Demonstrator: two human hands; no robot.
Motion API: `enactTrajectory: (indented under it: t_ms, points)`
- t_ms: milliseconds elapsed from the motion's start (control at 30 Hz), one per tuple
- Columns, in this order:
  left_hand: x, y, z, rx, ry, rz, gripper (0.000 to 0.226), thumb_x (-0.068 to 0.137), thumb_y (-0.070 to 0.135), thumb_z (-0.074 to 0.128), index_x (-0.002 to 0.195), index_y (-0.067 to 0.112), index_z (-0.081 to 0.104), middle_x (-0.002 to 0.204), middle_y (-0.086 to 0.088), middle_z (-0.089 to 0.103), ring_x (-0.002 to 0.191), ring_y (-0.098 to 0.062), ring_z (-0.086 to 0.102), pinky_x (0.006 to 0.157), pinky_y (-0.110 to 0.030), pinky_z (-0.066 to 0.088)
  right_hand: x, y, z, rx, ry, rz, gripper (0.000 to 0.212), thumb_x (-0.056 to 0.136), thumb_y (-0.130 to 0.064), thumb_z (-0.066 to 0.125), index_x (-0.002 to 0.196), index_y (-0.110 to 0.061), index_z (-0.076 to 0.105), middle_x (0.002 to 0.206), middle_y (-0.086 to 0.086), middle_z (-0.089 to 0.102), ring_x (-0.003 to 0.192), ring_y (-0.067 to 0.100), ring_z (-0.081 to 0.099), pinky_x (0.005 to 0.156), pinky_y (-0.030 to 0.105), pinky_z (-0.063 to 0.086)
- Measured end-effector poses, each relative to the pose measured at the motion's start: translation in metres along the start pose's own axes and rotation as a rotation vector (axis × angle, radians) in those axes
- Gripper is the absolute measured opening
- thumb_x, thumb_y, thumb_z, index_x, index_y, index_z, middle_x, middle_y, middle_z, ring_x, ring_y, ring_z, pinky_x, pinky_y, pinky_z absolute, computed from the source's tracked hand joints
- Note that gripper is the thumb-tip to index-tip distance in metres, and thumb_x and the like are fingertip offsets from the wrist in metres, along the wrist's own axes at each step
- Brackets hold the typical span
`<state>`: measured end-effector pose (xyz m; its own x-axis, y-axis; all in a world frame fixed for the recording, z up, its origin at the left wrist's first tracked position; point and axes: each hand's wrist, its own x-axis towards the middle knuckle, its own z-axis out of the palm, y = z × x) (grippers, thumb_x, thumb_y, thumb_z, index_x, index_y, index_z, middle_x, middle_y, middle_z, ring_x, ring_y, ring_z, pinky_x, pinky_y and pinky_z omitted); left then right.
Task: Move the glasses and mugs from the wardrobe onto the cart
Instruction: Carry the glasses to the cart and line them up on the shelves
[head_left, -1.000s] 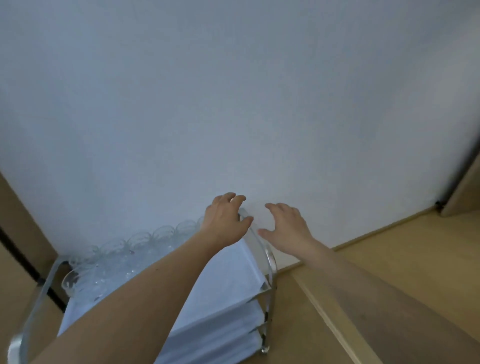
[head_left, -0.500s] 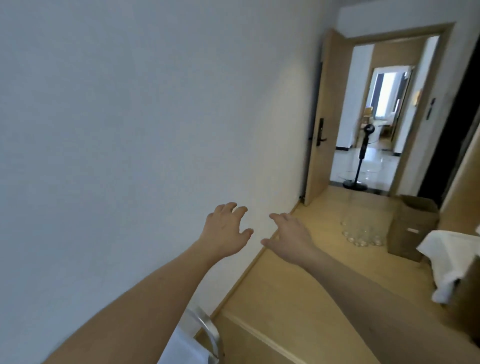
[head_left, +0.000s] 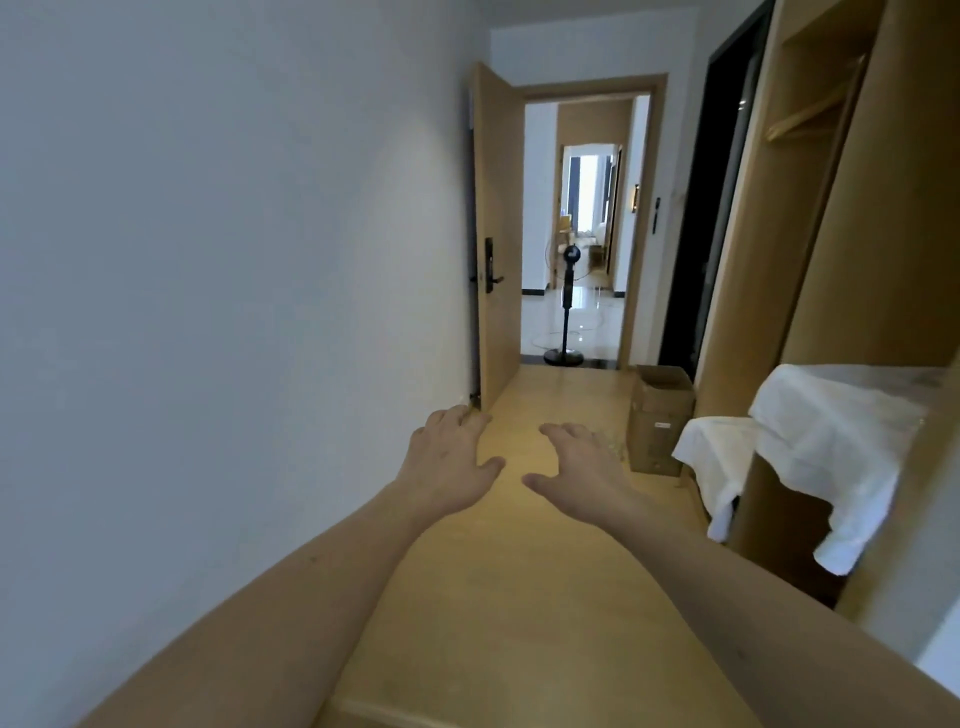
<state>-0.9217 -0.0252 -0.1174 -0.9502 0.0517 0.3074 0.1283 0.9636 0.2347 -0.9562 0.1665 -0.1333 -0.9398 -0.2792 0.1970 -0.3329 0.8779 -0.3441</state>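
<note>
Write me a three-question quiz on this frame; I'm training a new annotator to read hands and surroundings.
1. True or false: the left hand grips a glass.
2. What drapes over the wardrobe shelf at the right: A) a white cloth, B) a black jacket, C) a red towel?
3. Which object stands on the floor beside the wardrobe, before the open door?

Key:
1. False; both it and the right hand are open and hold nothing.
2. A, the white cloth.
3. The cardboard box.
</note>
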Motion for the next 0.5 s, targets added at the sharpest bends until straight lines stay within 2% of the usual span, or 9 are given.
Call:
enactTrajectory:
  t_ms: [500]
  points:
    - [0.221,0.092,0.099,-0.045,-0.060,0.165,0.065,0.095,0.051,0.058,0.152,0.024,0.039,0.155,-0.007,0.039,0.141,-0.028,0.035,0.113,-0.045,0.035,0.150,0.172,-0.040,-0.011,0.069,0.115,0.077,0.089,-0.055,0.067,0.153,-0.027,0.036,0.154,0.001,0.042,0.139,0.027,0.040,0.113,0.045,0.039]
